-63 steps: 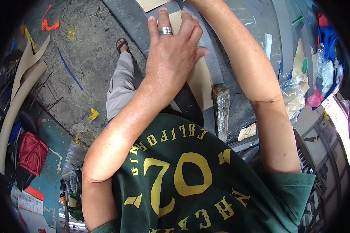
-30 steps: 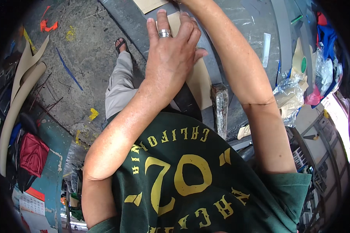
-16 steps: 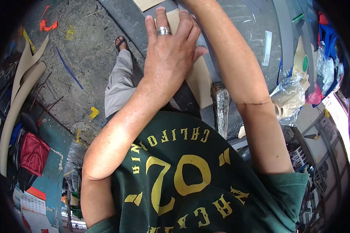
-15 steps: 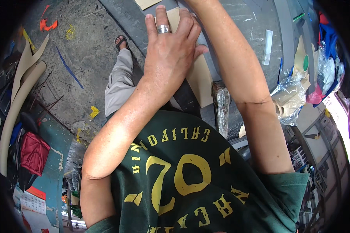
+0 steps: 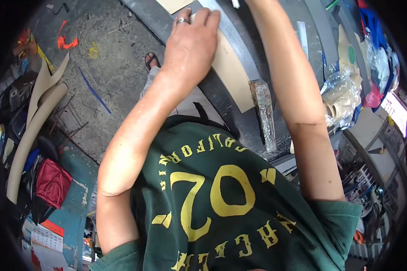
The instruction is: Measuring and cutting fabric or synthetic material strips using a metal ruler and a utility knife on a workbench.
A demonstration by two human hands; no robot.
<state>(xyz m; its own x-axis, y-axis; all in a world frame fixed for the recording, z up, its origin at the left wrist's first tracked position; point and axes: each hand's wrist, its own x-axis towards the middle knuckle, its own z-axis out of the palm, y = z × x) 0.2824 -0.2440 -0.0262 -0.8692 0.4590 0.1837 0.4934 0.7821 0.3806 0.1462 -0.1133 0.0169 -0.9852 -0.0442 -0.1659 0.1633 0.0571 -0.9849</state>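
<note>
My left hand [image 5: 192,43] lies palm down over a tan strip of sheet material [image 5: 234,79], its fingers stretched forward and a ring on one of them. The thumb is hidden. A grey metal straight edge [image 5: 240,49] runs along the strip's right side, close to the fingertips. Both rest on a dark work table [image 5: 282,77]. My right forearm [image 5: 289,67] reaches past the upper edge, so the right hand is out of the picture. Near that wrist the end of a small white object [image 5: 236,3] shows, too little to name.
A plastic-wrapped bar [image 5: 263,115] lies by the strip's near end. Another tan sheet [image 5: 174,4] is at the top. To the right are a clear strip [image 5: 302,38] and plastic-wrapped rolls [image 5: 341,99]. Tan rolled sheet [image 5: 36,135] and a dark red bag [image 5: 53,183] stand left.
My left hand's thumb has tucked out of sight and its fingers have drawn closer together. The view has shifted, uncovering more of the metal straight edge. A white object's end now shows at the top.
</note>
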